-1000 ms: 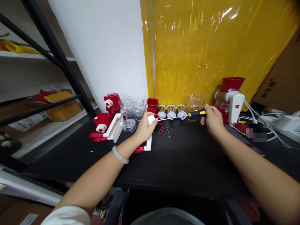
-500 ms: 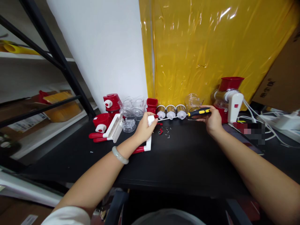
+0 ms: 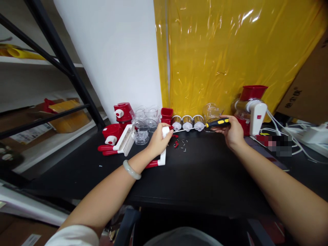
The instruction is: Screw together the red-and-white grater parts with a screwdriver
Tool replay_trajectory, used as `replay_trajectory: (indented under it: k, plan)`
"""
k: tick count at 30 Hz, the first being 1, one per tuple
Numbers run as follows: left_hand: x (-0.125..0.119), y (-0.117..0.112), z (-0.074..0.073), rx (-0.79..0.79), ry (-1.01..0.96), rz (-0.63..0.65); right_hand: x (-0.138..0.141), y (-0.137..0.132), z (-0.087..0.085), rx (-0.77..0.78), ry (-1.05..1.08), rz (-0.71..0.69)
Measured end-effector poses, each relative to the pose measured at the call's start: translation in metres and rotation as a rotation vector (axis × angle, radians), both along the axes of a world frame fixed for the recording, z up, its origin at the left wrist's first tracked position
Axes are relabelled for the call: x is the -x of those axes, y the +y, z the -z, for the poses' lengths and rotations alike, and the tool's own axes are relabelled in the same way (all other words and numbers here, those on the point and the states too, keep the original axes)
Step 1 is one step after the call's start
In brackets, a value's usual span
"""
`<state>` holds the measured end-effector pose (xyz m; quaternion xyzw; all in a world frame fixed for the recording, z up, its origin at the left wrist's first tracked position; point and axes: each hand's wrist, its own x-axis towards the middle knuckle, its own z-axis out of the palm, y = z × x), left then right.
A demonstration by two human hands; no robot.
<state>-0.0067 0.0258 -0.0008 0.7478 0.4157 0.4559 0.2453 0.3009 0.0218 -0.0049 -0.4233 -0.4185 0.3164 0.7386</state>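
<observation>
My left hand (image 3: 158, 140) is closed around a white crank handle (image 3: 163, 158) with a red grip, held over the black table. In my right hand (image 3: 232, 132) is a screwdriver (image 3: 217, 123) with a black and yellow handle, lying nearly level. Its long shaft points left, and the tip reaches the white part by my left fingers; the exact contact is hidden. Several small screws (image 3: 183, 147) and little red pieces (image 3: 176, 145) lie on the table just right of my left hand. Behind them stand metal grater drums (image 3: 187, 122) in a row.
Red grater housings (image 3: 112, 132) and white crank handles (image 3: 125, 140) lie on the left, near clear plastic parts (image 3: 145, 116). An assembled red and white drum grater (image 3: 256, 109) stands at back right, beside white cables (image 3: 294, 135) and a tablet (image 3: 271, 159). A black metal shelf frame (image 3: 64, 65) rises at left.
The fingers of my right hand have loosened and shifted slightly on the screwdriver handle. My left hand keeps its hold on the crank handle. The view has moved a little.
</observation>
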Motion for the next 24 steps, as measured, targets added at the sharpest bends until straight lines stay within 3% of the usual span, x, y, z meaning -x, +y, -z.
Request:
replay_trajectory:
  k: [13, 24]
  plan:
    - [0.0004, 0.0014, 0.0007, 0.009, -0.034, 0.004, 0.0007, -0.0005, -0.0034, -0.004, -0.051, 0.011]
    - [-0.0009, -0.0007, -0.0019, 0.037, -0.053, -0.003, 0.0025, -0.0094, -0.0082, -0.080, -0.205, 0.196]
